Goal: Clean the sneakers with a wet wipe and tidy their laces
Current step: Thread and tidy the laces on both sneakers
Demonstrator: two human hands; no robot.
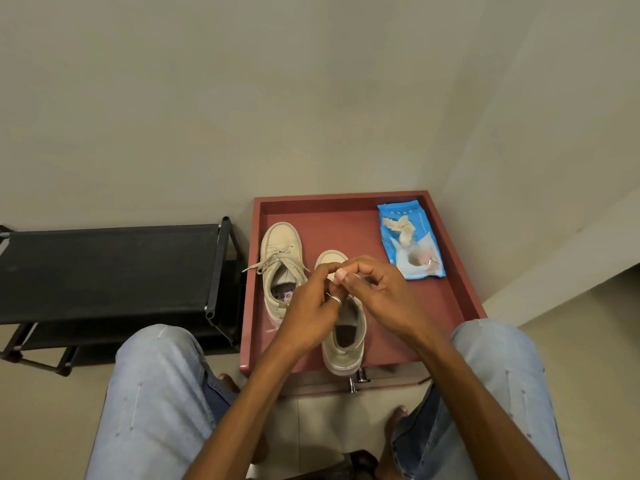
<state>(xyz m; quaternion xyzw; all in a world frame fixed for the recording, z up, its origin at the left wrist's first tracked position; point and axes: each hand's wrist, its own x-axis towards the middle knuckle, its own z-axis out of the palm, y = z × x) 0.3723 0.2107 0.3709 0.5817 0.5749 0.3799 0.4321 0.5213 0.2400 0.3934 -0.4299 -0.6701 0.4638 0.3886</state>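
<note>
Fingers (360,268) of left hand (308,310) and right hand (384,299): curled, tips together, pinching a lace (364,279) (mostly hidden).
Near sneaker (346,348): upright under both hands, heel at the near edge of the red tray (460,271), toe pointing away.
Second sneaker (280,251): tray's left side, laces lying loose.
Wipe pack (415,258): tray's far right corner, crumpled wipe (398,230) on top.
Black rack (104,268): just left of the tray.

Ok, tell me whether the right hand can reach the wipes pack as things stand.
Probably yes. The pack lies on the tray just beyond the right hand, with bare tray between. But it and the left hand pinch the near sneaker by its lace, so it must let go first.
</note>
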